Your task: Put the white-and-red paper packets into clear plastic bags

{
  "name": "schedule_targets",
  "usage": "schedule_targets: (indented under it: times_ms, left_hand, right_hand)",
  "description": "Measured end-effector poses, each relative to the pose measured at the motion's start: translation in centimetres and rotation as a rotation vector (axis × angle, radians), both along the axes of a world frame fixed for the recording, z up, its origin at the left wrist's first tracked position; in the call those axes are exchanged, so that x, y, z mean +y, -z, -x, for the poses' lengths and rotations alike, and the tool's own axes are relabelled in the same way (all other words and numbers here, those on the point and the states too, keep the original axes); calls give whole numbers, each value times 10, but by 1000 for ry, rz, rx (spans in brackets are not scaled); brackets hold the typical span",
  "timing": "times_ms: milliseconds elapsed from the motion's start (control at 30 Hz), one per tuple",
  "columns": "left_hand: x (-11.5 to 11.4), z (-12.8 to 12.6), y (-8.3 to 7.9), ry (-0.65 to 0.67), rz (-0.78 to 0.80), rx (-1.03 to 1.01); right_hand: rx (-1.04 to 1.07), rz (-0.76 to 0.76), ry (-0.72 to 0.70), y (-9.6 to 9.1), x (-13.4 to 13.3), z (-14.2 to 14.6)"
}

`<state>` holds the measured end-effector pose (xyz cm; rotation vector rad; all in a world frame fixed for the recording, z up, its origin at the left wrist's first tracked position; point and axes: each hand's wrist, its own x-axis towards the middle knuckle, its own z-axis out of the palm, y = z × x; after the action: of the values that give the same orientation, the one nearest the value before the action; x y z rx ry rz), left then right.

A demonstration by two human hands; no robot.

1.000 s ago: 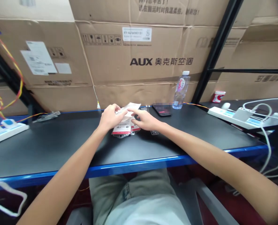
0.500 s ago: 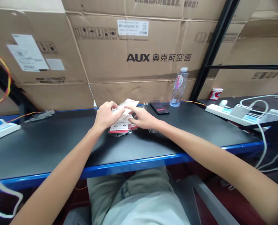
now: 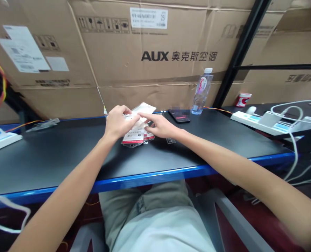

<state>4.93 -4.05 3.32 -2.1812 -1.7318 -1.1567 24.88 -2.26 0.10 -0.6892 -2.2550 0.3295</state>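
A small stack of flat white packets with red bands and clear plastic edges (image 3: pixel 133 137) lies on the black tabletop. On top of it, a white packet (image 3: pixel 147 107) is tilted up at the back. My left hand (image 3: pixel 118 122) is closed on the left side of this white packet, its thumb across the front and its fingers partly hidden behind. From the right, my right hand (image 3: pixel 163 126) reaches over the stack. Its index finger is stretched out against the white packet near my left thumb, and its own thumb is apart from that finger.
Behind the packets a dark phone (image 3: pixel 180 115) lies near a clear water bottle (image 3: pixel 201 91). White power strips stand at the left (image 3: pixel 5 140) and right (image 3: pixel 260 122), with cables. A large cardboard box (image 3: pixel 118 70) walls off the back. The table's blue edge (image 3: pixel 150 176) runs in front.
The whole view has shifted slightly, so the scene sits a little higher. My hands and the packets keep nearly the same positions relative to one another.
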Motion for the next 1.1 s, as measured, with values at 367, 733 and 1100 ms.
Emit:
schedule_targets:
  times_ms: [367, 733, 1100]
  left_hand:
    - [-3, -1, -2, -39, -23, -9]
    - [-2, 0, -1, -21, -5, -17]
    - [1, 2, -2, -27, 18, -1]
  right_hand:
    - [20, -22, -17, 3, 4, 0]
    - [-1, -27, -43, 6, 6, 0]
    - [-40, -1, -42, 6, 7, 0]
